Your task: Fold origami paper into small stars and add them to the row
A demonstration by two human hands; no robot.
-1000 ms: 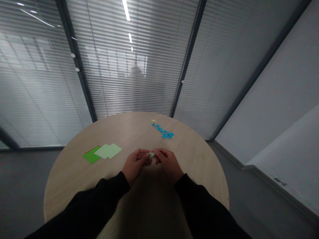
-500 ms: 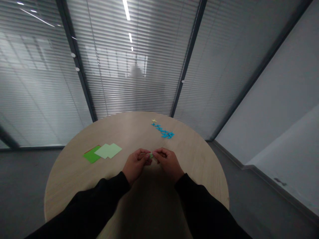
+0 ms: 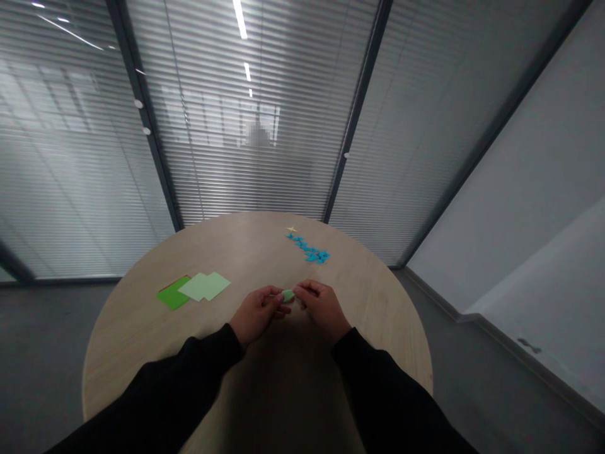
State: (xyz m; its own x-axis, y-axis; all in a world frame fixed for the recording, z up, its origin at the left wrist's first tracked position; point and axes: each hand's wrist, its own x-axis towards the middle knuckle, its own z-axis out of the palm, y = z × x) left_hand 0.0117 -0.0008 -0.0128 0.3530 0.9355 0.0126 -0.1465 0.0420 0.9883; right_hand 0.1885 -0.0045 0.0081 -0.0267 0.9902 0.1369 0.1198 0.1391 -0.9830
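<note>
A small folded piece of light green paper (image 3: 287, 295) is held above the near middle of the table, between my two hands. My left hand (image 3: 259, 310) pinches its left side between thumb and fingers. At its right end, the fingertips of my right hand (image 3: 322, 308) are closed on the paper's edge. The fingers cover part of the piece, so its full folded shape is hidden. Flat on the table to the left lie light green paper sheets (image 3: 213, 285), partly over a brighter green sheet (image 3: 172, 296).
Several small blue folded paper pieces (image 3: 312, 250) form a line on the far right of the round wooden table (image 3: 378, 302), with a yellow one (image 3: 292, 229) at the far end. Glass partitions with blinds (image 3: 265, 183) stand behind the table; a white wall (image 3: 534, 208) is at right.
My hands have drawn slightly apart, the right one shifting a little right. More of the light green paper shows between them now. The sheets and blue pieces stay put.
</note>
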